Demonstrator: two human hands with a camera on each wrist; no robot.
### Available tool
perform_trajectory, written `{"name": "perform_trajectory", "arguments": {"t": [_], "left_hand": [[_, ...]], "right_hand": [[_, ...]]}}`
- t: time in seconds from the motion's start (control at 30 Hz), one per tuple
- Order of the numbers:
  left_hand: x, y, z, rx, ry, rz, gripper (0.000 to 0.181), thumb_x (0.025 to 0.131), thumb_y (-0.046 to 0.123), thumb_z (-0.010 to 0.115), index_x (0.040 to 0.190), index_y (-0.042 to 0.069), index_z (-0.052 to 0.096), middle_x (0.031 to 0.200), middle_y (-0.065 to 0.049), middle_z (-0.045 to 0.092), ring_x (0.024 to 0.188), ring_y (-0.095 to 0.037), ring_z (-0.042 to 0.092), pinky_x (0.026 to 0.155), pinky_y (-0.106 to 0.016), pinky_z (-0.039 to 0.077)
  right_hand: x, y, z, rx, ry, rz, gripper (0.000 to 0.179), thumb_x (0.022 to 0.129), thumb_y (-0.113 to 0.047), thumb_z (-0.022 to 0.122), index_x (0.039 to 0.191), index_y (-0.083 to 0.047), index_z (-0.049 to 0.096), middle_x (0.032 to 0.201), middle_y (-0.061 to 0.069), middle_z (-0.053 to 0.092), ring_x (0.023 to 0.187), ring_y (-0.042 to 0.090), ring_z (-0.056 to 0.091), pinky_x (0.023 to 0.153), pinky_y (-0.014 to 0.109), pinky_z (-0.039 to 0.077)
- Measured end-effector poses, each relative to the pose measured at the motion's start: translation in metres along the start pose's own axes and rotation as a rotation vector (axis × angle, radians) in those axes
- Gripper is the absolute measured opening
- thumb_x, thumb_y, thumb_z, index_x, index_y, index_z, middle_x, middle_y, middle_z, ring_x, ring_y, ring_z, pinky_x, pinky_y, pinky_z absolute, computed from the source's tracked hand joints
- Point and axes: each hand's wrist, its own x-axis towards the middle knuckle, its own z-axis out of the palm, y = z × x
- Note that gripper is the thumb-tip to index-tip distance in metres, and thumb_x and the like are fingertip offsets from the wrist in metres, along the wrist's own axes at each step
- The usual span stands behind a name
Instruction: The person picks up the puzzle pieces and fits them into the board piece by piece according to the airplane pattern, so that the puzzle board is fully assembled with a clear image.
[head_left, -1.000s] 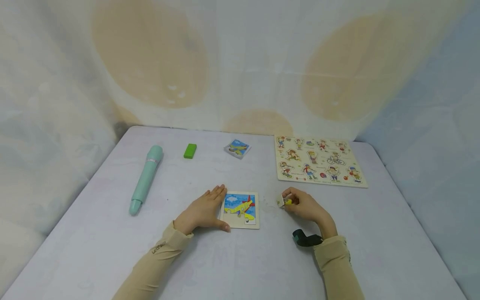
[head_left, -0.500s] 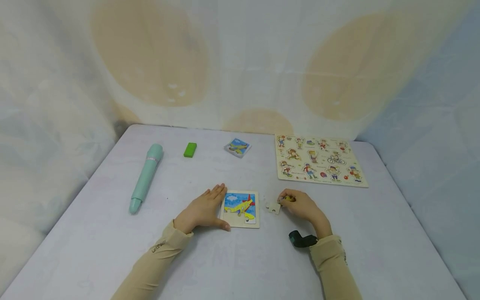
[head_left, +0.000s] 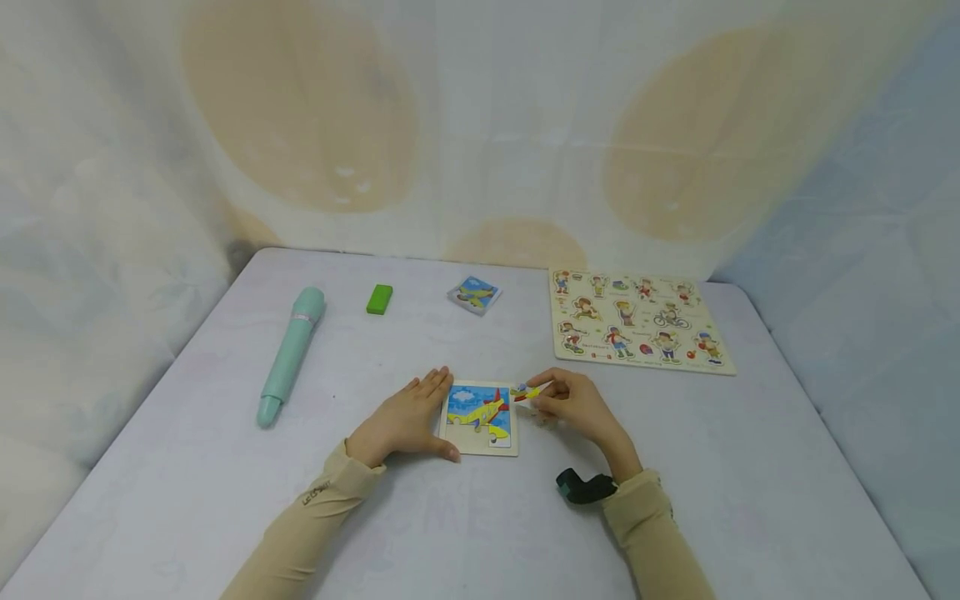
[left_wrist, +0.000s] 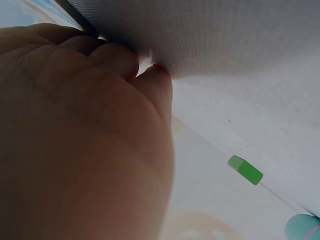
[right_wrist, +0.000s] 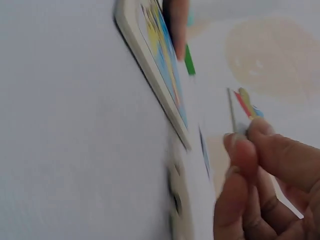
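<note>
A small square wooden jigsaw board (head_left: 465,442) with a yellow and red aeroplane on blue sky lies in the middle of the table. Its lower left area is bare wood. My left hand (head_left: 407,423) rests along the board's left side, fingers straight, thumb spread at the near corner. Thumb and fingers of my right hand (head_left: 576,402) pinch a jigsaw piece (head_left: 524,392) in yellow, red and blue, raised close to the board's right edge. In the right wrist view, another jigsaw piece (right_wrist: 181,202) with notched edges lies on the table below that hand, partly hidden in the head view.
A large pegged picture board (head_left: 641,321) lies at the back right. Behind the jigsaw is a small aeroplane picture tile (head_left: 475,295), with a green block (head_left: 379,299) left of it. A mint-green microphone-shaped stick (head_left: 291,358) lies at the left. Curtains border the table.
My right hand has moved left to the board's edge, turning a piece picture side out. A second piece has come to lie on the table beside the board. The left hand stays put.
</note>
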Motion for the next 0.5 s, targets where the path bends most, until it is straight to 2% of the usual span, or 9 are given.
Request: {"name": "perform_trajectory", "arguments": {"t": [0.17, 0.27, 0.5], "left_hand": [[0.0, 0.0, 0.0, -0.015, 0.009, 0.015, 0.121, 0.068, 0.064, 0.077, 0.153, 0.0, 0.02, 0.162, -0.015, 0.016, 0.151, -0.03, 0.014, 0.123, -0.047, 0.019], [0.0, -0.001, 0.0, -0.025, 0.013, 0.018, 0.121, 0.068, 0.064, 0.077, 0.153, -0.001, 0.02, 0.162, -0.016, 0.016, 0.151, -0.03, 0.015, 0.122, -0.048, 0.019], [-0.001, -0.001, -0.001, -0.024, 0.013, 0.02, 0.122, 0.068, 0.065, 0.076, 0.153, 0.0, 0.019, 0.162, -0.015, 0.016, 0.151, -0.03, 0.015, 0.122, -0.048, 0.019]], "right_hand": [[0.004, -0.008, 0.025, -0.01, -0.018, -0.001, 0.021, 0.089, -0.015, 0.069, 0.106, -0.002, 0.07, 0.077, 0.013, 0.067, 0.061, 0.011, 0.051, 0.052, 0.021, 0.042], [0.006, -0.012, 0.039, -0.036, -0.036, -0.012, 0.016, 0.088, -0.018, 0.071, 0.1, -0.007, 0.073, 0.077, 0.007, 0.067, 0.063, 0.01, 0.05, 0.054, 0.019, 0.04], [0.007, -0.015, 0.063, -0.105, -0.069, -0.055, 0.008, 0.085, -0.019, 0.074, 0.088, -0.011, 0.075, 0.083, 0.0, 0.071, 0.069, 0.007, 0.055, 0.059, 0.017, 0.044]]}}
